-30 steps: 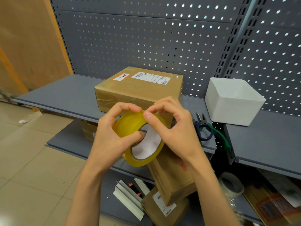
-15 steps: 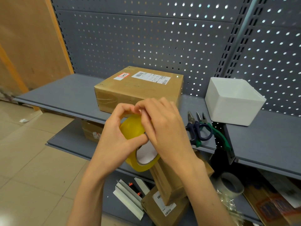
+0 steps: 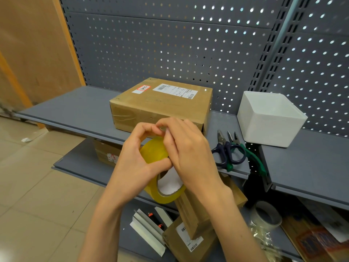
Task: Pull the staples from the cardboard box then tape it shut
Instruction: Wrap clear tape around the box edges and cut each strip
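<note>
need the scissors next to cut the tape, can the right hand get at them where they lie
Probably yes, once it lets go. The scissors lie on the shelf just right of the right hand, with nothing between them. For now that hand is picking at the tape roll, which the left hand holds.

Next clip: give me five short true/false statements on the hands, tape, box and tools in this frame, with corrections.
1. Both hands hold the yellow tape roll. True: the left hand grips it and the right hand pinches at its top.
2. The cardboard box sits on the floor. False: it is on the grey shelf.
3. The scissors lie right of the box. True.
4. The white bin holds the scissors. False: they lie on the shelf.
5. The box bears labels. True.
</note>
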